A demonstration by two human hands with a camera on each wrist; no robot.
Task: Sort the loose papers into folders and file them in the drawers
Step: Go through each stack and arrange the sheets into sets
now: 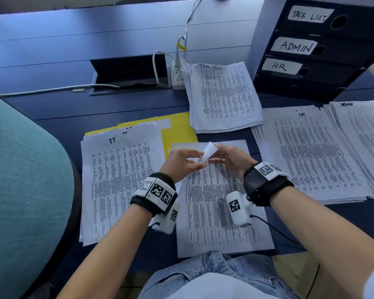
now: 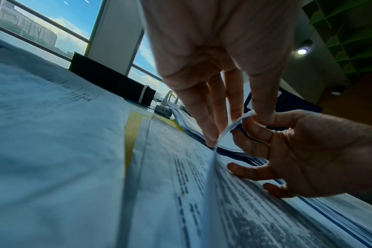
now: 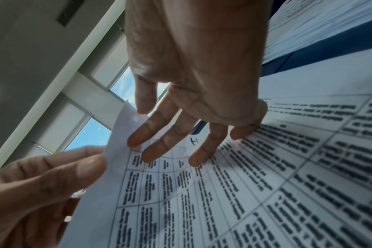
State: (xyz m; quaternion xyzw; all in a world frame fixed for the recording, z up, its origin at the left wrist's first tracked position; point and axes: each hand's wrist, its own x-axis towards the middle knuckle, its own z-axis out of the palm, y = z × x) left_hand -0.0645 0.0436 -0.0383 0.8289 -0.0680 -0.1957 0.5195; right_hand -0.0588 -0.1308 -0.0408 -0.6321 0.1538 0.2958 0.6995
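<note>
In the head view both hands meet over the centre stack of printed sheets (image 1: 220,212) in front of me. My left hand (image 1: 194,164) pinches the top sheet's far-left corner (image 1: 208,152) between thumb and fingers and curls it up off the stack. The left wrist view shows that pinch (image 2: 237,128) on the thin raised sheet (image 2: 210,167). My right hand (image 1: 219,157) lays straight fingers (image 3: 138,139) against the printed face of the sheet (image 3: 181,193), thumb by the corner. Around them lie the IT pile (image 1: 121,180), Task List pile (image 1: 225,98) and HR pile (image 1: 311,152).
A dark drawer unit (image 1: 320,50) labelled TASK LIST, ADMIN and HR stands at the back right. A yellow folder (image 1: 179,130) lies under the IT pile. Another paper pile (image 1: 363,130) sits far right. A power strip (image 1: 177,74) and open cable hatch (image 1: 127,67) are behind; a teal chair (image 1: 20,190) at left.
</note>
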